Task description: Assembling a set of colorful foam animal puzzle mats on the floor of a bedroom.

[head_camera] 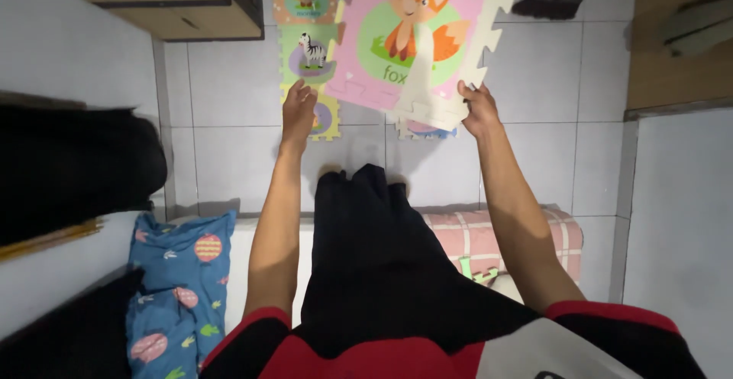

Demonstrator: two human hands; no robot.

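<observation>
The fox mat [416, 32] is held up at twelve o'clock between the left hand [298, 110] and right hand [479, 108], over the zebra mat [309, 51] on the floor [221, 89]. A pillow [179, 287] lies at eight o'clock, a folded blanket [473, 241], apparently, at five o'clock.

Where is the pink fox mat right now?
The pink fox mat is held up by both hands, above the tiled floor, right of the zebra mat.

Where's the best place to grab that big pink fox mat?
By its near toothed edge, one hand toward each corner, as the left hand and right hand do now. The fox mat is wide, thin and floppy-looking, so a spread two-handed grip probably keeps it flat.
</observation>
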